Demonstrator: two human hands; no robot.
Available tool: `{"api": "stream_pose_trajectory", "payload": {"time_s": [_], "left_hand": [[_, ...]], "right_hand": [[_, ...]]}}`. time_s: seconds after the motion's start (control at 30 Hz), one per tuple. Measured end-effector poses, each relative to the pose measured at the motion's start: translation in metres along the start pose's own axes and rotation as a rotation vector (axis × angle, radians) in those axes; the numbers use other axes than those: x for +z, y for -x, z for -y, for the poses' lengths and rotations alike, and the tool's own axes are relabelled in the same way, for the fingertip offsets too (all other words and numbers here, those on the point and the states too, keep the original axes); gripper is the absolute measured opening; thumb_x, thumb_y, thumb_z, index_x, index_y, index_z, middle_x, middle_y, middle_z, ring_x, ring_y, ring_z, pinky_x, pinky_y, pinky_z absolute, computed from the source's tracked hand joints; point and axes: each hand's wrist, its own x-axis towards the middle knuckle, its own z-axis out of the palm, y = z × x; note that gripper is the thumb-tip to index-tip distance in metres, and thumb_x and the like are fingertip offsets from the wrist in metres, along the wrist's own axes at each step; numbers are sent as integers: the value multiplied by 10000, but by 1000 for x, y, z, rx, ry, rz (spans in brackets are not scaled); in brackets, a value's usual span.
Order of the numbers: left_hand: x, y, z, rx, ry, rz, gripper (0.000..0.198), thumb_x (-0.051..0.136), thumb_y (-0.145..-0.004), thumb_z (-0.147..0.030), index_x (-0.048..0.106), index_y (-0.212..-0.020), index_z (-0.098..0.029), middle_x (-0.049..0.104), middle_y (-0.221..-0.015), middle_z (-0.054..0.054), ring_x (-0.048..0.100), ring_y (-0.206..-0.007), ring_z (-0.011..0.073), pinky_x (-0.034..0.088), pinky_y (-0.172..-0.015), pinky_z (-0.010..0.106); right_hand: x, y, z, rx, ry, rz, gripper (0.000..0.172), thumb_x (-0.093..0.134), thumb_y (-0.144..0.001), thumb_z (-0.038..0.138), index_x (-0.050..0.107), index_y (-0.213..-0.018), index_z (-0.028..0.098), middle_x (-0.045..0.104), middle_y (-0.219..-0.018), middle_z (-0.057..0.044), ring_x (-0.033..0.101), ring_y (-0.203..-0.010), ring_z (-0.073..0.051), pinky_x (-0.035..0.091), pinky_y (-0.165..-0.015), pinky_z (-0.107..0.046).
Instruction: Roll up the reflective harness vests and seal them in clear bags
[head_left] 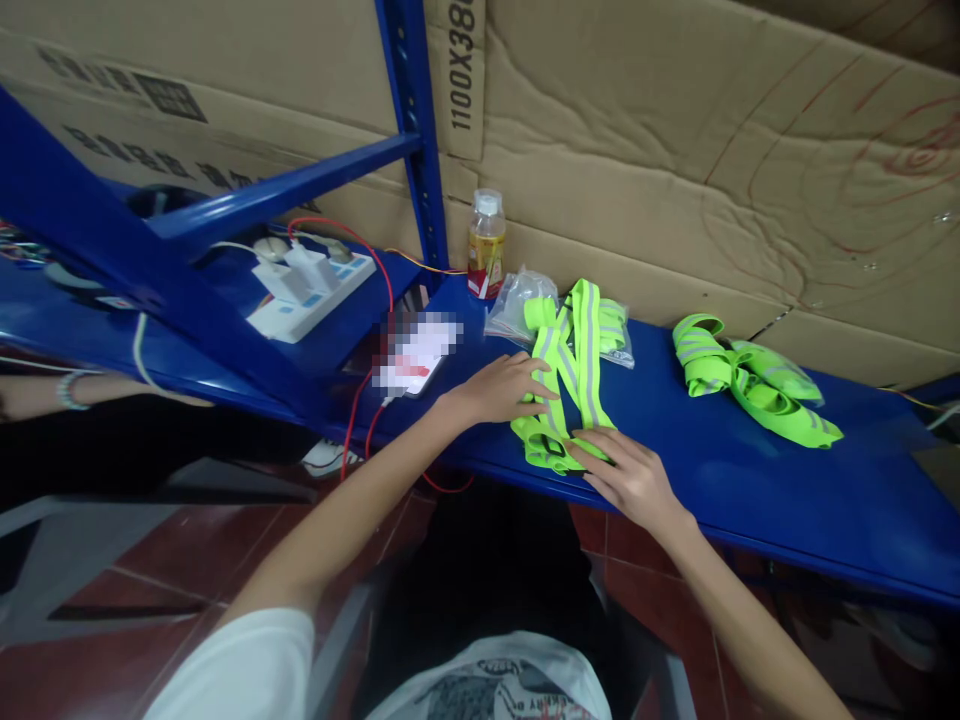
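A neon yellow-green reflective strap with a silver-grey stripe lies in long folds on the blue shelf top. Its near end is bunched beside a small black buckle. My left hand rests against the left length of the strap, fingers apart and stretched out. Lower right, my right hand has its fingers bent over the bunched near end, gripping it at the shelf's front edge; its thumb side is partly hidden. Behind the strap sit a clear plastic bag and another folded strap.
More rolled reflective straps lie to the right. A bottle stands by the cardboard wall. On the left are a charging phone, red cable, a power strip, a blue shelf post and another person's arm.
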Motion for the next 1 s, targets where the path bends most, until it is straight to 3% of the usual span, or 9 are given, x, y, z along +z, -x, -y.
{"api": "stream_pose_trajectory", "payload": {"time_s": [0.1,0.27,0.47,0.57,0.67,0.73,0.83,0.93,1.0], "left_hand": [[8,0,1,-16,-47,-4,440,545,-1095,-515,693,-1472,-344,511,-1681,106,520,-1468,333,417,-1183,504],[14,-2,5,-15,-29,-88,510,474,-1123,-516,637,-1530,-255,452,-1725,146,504,-1520,322,413,-1220,505],[-10,8,5,94,207,-300,395,457,-1139,-441,784,-1265,-258,703,-1416,114,606,-1382,275,409,-1224,534],[-18,17,-1,216,472,-358,357,659,-1043,-505,761,-1298,-277,718,-1406,115,633,-1379,284,434,-1229,550],[-15,18,-19,240,584,-344,957,960,-697,-632,625,-1515,-265,628,-1552,174,569,-1471,382,438,-1243,607],[-9,12,-37,175,605,-369,1122,1018,-598,-607,576,-1567,-251,575,-1610,184,517,-1524,406,397,-1288,608],[-2,-5,-63,161,782,-460,963,1008,-657,-532,644,-1484,-197,684,-1492,161,659,-1386,355,490,-1237,517],[-1,-24,-79,245,905,-351,593,935,-781,-465,768,-1268,-171,790,-1306,126,754,-1218,287,567,-1144,433],[-4,-34,-83,217,976,-285,473,902,-819,-463,795,-1159,-152,824,-1172,121,787,-1062,245,623,-1016,386]], "right_hand": [[0,1,-2,-6,-59,-18,247,616,-1069,200,754,-1274,180,808,-1252,-126,784,-1151,-272,670,-991,-428],[-1,-1,-8,-6,-149,2,252,656,-1054,207,757,-1284,179,805,-1261,-125,788,-1164,-274,673,-975,-424],[-13,-6,-26,83,-273,-93,321,739,-995,168,760,-1311,224,802,-1287,-122,792,-1155,-273,661,-984,-425],[-27,-15,-36,190,-445,-200,312,790,-950,149,788,-1252,228,821,-1189,-109,809,-1035,-236,664,-892,-356],[-48,-29,-40,268,-535,-246,278,825,-915,147,816,-1180,231,832,-1047,-65,790,-862,-194,645,-792,-303],[-64,-39,-39,288,-562,-218,251,850,-890,163,831,-1131,231,825,-947,-33,753,-745,-169,619,-704,-273],[-87,-52,-33,326,-601,-178,162,881,-861,208,852,-1018,233,793,-803,6,680,-602,-144,556,-553,-245],[-105,-67,-30,410,-637,-204,105,897,-848,256,867,-947,234,793,-775,11,677,-581,-152,536,-498,-248],[-115,-80,-33,494,-657,-289,127,917,-833,283,874,-935,219,796,-772,3,684,-581,-151,534,-488,-247]]}}
